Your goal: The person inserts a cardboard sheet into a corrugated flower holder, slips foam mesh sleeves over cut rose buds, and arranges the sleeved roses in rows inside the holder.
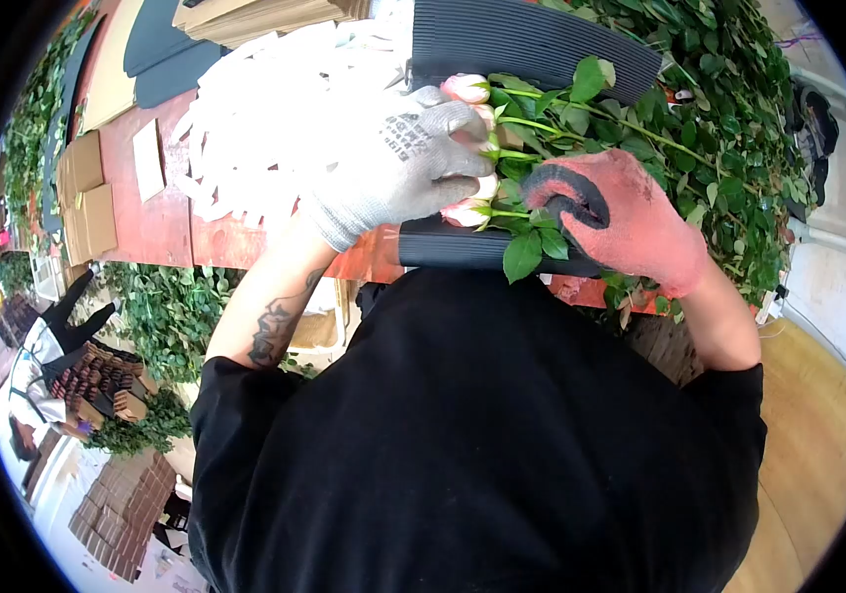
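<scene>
Several pink roses [466,88] lie in a row on black corrugated sheet [532,44], their heads toward the left and their leafy stems toward the right. My left hand [403,163], in a grey-white glove, rests over the rose heads with its fingers curled round them. Just to the right, my right hand [621,212], in a red and black glove, is bent over the stems and leaves below the heads; its fingertips are closed, and whatever lies between them is hidden.
White strips [255,128] are heaped left of my left hand on the red table [161,227]. Cardboard pieces [87,198] lie farther left. Dense green foliage [739,158] covers the right side. Another person [38,376] is at the far left.
</scene>
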A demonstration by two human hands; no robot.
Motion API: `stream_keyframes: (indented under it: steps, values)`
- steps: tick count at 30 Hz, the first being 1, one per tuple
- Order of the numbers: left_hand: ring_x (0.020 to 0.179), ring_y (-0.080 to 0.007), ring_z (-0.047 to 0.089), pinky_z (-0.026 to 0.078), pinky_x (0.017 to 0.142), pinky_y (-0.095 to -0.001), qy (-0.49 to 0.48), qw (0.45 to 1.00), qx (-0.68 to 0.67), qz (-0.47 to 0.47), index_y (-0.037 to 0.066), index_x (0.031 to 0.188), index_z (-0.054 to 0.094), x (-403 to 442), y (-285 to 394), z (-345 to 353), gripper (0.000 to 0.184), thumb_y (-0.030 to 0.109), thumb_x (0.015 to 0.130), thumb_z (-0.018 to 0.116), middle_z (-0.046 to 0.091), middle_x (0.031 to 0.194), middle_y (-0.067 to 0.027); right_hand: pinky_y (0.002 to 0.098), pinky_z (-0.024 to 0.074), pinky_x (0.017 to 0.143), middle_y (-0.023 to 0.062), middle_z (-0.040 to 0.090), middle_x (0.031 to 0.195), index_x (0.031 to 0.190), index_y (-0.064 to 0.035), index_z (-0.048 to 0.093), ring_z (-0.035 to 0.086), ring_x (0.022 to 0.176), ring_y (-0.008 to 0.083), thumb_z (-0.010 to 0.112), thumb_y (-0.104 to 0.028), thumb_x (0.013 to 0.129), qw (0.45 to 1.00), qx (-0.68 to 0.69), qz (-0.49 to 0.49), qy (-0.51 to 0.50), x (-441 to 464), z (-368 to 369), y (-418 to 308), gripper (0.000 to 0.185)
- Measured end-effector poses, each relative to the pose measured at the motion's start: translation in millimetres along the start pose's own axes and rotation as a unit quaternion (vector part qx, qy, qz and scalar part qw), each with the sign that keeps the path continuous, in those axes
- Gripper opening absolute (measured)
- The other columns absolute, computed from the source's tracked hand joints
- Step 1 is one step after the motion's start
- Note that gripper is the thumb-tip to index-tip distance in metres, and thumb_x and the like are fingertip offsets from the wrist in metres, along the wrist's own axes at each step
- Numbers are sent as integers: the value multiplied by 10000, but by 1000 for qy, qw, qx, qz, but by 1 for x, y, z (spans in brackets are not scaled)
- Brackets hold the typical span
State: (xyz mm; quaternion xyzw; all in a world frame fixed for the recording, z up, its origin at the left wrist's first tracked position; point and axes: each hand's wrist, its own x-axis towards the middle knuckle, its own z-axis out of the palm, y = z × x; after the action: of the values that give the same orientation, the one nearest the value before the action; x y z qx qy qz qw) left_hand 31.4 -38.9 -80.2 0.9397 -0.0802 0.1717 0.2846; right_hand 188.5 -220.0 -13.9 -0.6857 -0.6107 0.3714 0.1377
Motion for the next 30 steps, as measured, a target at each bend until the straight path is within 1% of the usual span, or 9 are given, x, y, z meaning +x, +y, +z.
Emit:
stream_keyframes:
  steps: [7, 10, 12, 13, 16, 22, 25, 27, 30]
  values:
    - [927, -257, 567, 462, 826, -368, -12, 1000, 2, -17, 165, 862, 734, 0, -3, 4, 177, 251, 713, 695, 612, 1009, -27, 380, 452, 625, 85, 613, 778, 853, -81, 555, 588, 712, 296, 524, -21, 741, 999, -32, -19, 37, 3, 25, 5, 131]
    - [948, -256, 569, 460, 837, -367, -13, 1000, 4, -6, 158, 870, 732, 1, 0, 2, 180, 248, 719, 694, 612, 1015, -32, 398, 458, 630, 105, 608, 740, 863, -85, 561, 591, 713, 303, 525, -14, 748, 988, -154, 27, 15, 2, 27, -2, 140]
    - [974, -253, 571, 453, 855, -372, -33, 999, 8, -37, 152, 869, 731, 1, 2, 1, 182, 249, 721, 689, 615, 1010, -37, 403, 462, 637, 111, 604, 722, 865, -84, 565, 596, 707, 312, 539, -9, 740, 981, -167, -68, 75, 0, 39, 6, 149]
    - [974, -253, 571, 453, 855, -372, -31, 999, 9, -36, 152, 869, 731, 1, 1, 2, 182, 249, 721, 689, 615, 1010, -37, 403, 462, 637, 111, 604, 722, 865, -84, 565, 596, 707, 312, 539, -9, 740, 980, -169, -68, 75, 1, 39, 6, 149]
    - [994, -251, 571, 449, 865, -377, -8, 1000, 1, -7, 152, 862, 729, -1, -3, 3, 180, 258, 723, 684, 615, 1012, -38, 384, 472, 646, 111, 614, 732, 840, -75, 574, 605, 709, 304, 524, -3, 735, 992, -103, -43, 65, 9, 38, 11, 137]
    - [1010, -245, 562, 445, 875, -377, -13, 999, 45, 5, 176, 860, 729, 1, -3, 1, 175, 273, 726, 673, 613, 1031, -27, 347, 476, 710, 135, 616, 778, 832, -53, 572, 594, 755, 316, 467, -8, 738, 985, 97, 138, -23, 17, 22, 0, 148]
    - [938, -275, 591, 473, 828, -369, -27, 1000, -11, 0, 97, 863, 728, 3, -4, 3, 198, 193, 690, 732, 625, 1007, -70, 430, 493, 737, 174, 629, 824, 886, -60, 601, 616, 801, 371, 524, -97, 802, 979, 180, 86, -45, 15, 25, 2, 120]
    - [937, -256, 590, 467, 834, -358, -42, 999, 6, 5, 121, 871, 737, 3, -5, 3, 184, 211, 712, 719, 626, 991, -50, 421, 493, 717, 165, 624, 785, 874, -71, 592, 617, 790, 356, 512, -69, 793, 1000, 10, -10, 26, 12, 27, 5, 114]
    - [985, -219, 576, 461, 831, -361, -39, 999, 18, 2, 188, 834, 731, 0, -6, 4, 153, 287, 742, 658, 619, 1000, 3, 418, 490, 699, 149, 624, 762, 847, -67, 581, 615, 774, 341, 509, -52, 778, 993, -111, 11, 24, 1, 16, -7, 101]
